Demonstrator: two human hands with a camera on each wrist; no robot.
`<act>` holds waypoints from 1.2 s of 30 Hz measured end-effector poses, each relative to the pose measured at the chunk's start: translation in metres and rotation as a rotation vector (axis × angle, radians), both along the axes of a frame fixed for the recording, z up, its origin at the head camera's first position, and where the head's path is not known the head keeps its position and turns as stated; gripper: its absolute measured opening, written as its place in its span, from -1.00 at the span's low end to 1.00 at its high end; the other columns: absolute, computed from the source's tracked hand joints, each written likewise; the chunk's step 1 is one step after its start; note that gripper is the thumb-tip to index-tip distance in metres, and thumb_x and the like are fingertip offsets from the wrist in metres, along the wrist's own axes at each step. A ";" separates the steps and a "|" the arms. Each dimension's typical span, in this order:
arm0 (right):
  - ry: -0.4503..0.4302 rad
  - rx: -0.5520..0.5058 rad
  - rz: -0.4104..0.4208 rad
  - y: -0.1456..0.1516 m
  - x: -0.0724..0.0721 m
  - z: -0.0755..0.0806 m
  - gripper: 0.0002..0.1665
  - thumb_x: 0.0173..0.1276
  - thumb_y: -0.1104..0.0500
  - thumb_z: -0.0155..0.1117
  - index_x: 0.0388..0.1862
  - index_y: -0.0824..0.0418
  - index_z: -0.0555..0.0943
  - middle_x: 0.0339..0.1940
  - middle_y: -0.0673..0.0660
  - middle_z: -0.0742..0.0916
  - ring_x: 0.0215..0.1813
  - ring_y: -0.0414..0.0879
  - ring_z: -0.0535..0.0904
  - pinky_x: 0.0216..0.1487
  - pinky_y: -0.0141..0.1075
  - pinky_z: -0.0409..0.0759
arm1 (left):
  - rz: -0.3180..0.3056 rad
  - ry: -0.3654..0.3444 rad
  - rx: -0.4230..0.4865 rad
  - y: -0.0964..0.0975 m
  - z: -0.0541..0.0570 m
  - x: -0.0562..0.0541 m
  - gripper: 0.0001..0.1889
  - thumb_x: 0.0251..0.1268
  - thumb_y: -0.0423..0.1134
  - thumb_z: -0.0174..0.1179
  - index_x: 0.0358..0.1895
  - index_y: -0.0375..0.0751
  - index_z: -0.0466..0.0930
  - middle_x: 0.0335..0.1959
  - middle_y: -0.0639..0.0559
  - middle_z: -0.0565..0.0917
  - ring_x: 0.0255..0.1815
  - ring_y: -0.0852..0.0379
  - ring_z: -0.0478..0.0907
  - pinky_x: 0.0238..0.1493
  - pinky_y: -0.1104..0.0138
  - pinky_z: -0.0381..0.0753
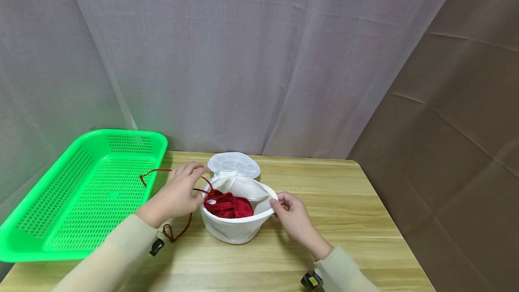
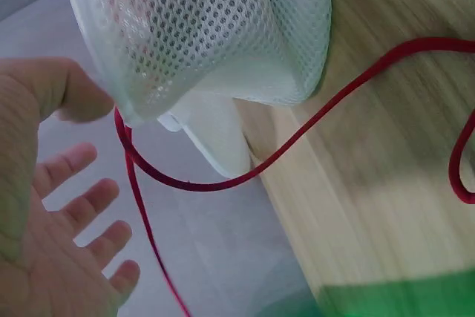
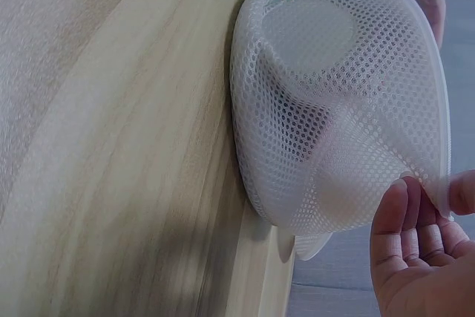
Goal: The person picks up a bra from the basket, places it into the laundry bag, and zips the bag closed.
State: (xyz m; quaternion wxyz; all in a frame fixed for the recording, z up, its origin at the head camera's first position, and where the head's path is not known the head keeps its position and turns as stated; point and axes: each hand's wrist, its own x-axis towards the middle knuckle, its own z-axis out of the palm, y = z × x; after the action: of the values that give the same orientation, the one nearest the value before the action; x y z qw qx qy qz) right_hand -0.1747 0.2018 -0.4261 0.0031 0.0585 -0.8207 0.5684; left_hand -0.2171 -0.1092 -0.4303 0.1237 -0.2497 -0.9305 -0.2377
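A white mesh laundry bag (image 1: pixel 233 230) stands on the table with its round lid (image 1: pixel 234 164) folded back behind the opening. Inside lies a crumpled red velvety cloth (image 1: pixel 228 205) with red cords (image 2: pixel 297 135) running out over the left rim. My left hand (image 1: pixel 181 193) is at that rim with fingers spread apart, its thumb right beside the edge. On the opposite side, my right hand (image 1: pixel 293 215) pinches the rim between thumb and fingers. In the right wrist view, the mesh wall (image 3: pixel 349 131) sags inward near those fingers.
A large green plastic basket (image 1: pixel 160 157) stands on the left, and one cord end hangs over its edge. The wooden table (image 1: pixel 340 202) extends to the right. A grey curtain (image 1: pixel 227 57) hangs behind it, with a brown one (image 1: pixel 454 148) at the right.
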 end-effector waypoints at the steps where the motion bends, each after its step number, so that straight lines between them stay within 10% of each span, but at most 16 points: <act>1: 0.000 0.002 0.002 0.000 0.000 0.000 -0.83 0.40 0.34 0.19 -0.23 0.49 0.58 -0.48 0.19 0.65 -0.50 -0.16 0.52 -0.44 -0.40 0.55 | 0.001 -0.005 0.001 -0.001 -0.001 -0.001 -0.41 -0.03 -0.30 0.26 0.22 -0.12 0.47 0.22 -0.13 0.42 0.30 -0.26 0.22 0.26 -0.19 0.07; 15: -0.006 0.004 -0.019 0.001 0.001 0.000 -0.86 0.40 0.33 0.19 -0.23 0.45 0.60 -0.47 0.18 0.65 -0.48 -0.15 0.53 -0.43 -0.39 0.57 | 0.053 -0.074 -0.021 -0.011 -0.014 -0.006 -0.43 -0.01 -0.36 0.27 0.20 -0.27 0.49 0.12 -0.18 0.55 0.22 -0.29 0.34 0.25 -0.21 0.11; 22: -0.010 0.003 -0.006 0.001 0.002 0.001 -0.83 0.40 0.33 0.18 -0.21 0.49 0.59 -0.46 0.18 0.64 -0.47 -0.16 0.53 -0.42 -0.40 0.56 | 0.011 -0.189 0.041 -0.013 -0.017 -0.005 -0.60 0.08 -0.47 0.21 0.07 -0.35 0.54 -0.04 -0.15 0.63 0.03 -0.14 0.55 0.08 -0.03 0.47; 28: 0.005 0.006 0.002 0.001 0.003 0.001 -0.84 0.40 0.34 0.18 -0.23 0.48 0.59 -0.47 0.18 0.64 -0.48 -0.16 0.52 -0.42 -0.40 0.56 | -0.018 -0.211 0.055 -0.017 -0.017 -0.002 -0.87 0.16 -0.51 0.14 -0.30 -0.22 0.55 -0.50 0.09 0.50 -0.43 0.14 0.43 -0.36 0.24 0.48; 36: -0.004 0.007 -0.006 0.002 0.003 0.000 -0.83 0.40 0.33 0.18 -0.23 0.49 0.59 -0.46 0.17 0.64 -0.47 -0.16 0.53 -0.41 -0.40 0.57 | 0.022 -0.265 0.098 -0.026 -0.001 0.001 -0.85 0.23 -0.47 0.08 -0.21 -0.25 0.60 -0.45 0.10 0.56 -0.45 0.17 0.43 -0.37 0.26 0.47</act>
State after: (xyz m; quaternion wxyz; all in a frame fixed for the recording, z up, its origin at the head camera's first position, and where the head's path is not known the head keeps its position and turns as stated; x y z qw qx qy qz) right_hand -0.1717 0.2035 -0.4265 0.0028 0.0551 -0.8229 0.5655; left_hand -0.2157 -0.1349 -0.4309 0.0143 -0.1994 -0.9287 -0.3122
